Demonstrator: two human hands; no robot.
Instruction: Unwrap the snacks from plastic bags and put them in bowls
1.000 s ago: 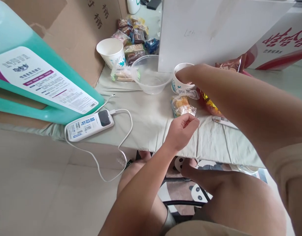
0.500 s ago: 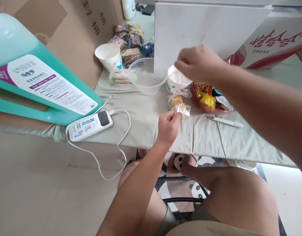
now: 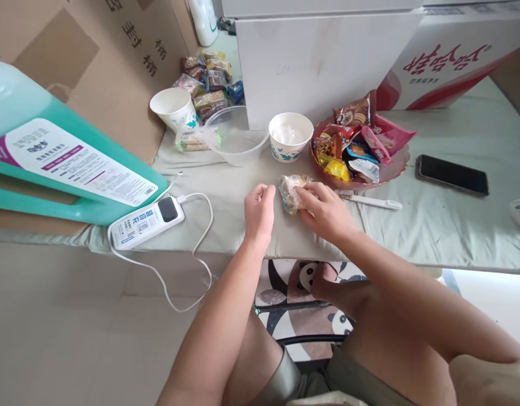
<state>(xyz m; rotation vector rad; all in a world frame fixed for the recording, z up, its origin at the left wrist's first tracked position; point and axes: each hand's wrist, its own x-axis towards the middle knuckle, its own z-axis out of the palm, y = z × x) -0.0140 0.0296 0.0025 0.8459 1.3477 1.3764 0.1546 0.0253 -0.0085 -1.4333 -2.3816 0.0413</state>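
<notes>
Readable: "娃哈哈" on red-white box [image 3: 446, 70] at 2 o'clock, "封桶" on cardboard box [image 3: 116, 73] between 10 and 11, "超级" on white device [image 3: 145, 223] at 9, "Q蒂" on brown packet [image 3: 356, 111] toward 2, bottle label [image 3: 74, 160] at 9 too small.

Glossy crinkled plastic wrapper [image 3: 289, 195], smooth matt paper cup [image 3: 286, 152], translucent plastic bowl [image 3: 239, 157], wrinkled cloth cover [image 3: 228, 194]

Near the front edge of the pale grey-green worktop [image 3: 227, 211], the wrapped snack [image 3: 289, 193] shows tan and blue. At the left edge, the jug [image 3: 108, 145] is teal, its label [image 3: 82, 163] white and purple. 2 paper cups [image 3: 282, 150] carry blue leaf prints on white; the phone [image 3: 452, 175] is black.
</notes>
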